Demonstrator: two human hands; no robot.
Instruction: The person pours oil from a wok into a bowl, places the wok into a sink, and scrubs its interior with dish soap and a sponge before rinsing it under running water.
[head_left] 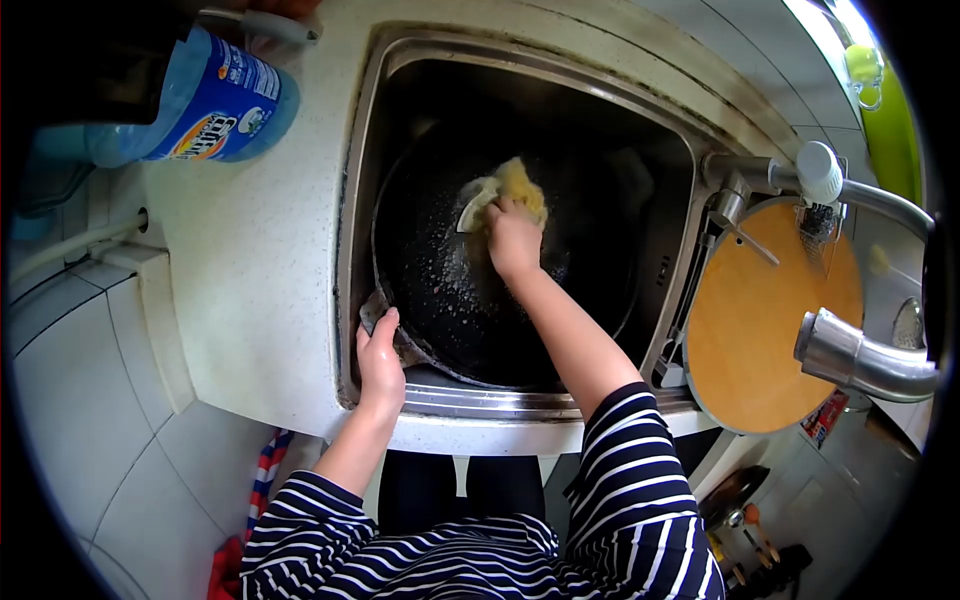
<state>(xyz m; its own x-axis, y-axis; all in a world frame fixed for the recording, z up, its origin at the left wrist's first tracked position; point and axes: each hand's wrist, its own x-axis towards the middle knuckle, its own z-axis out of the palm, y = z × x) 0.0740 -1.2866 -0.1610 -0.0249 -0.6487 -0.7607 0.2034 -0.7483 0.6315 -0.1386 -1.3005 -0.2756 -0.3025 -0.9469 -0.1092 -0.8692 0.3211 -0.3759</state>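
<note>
A large black wok [440,320] sits in the steel sink, with water drops and suds over its inner surface. My left hand [381,365] is closed on the wok's ear-shaped handle [408,347] at the lower left, thumb on top and most fingers out of sight. Inside the wok, my right hand [514,240] presses a crumpled yellow and whitish cloth [522,188] against the bottom. Its fingers are bunched around the cloth and partly hidden by it.
The steel sink [520,401] is set in a pale countertop [250,290]. A blue detergent bottle [235,105] is at upper left. To the right are a faucet [733,198], a round wooden board [770,330] and a metal spout [850,355].
</note>
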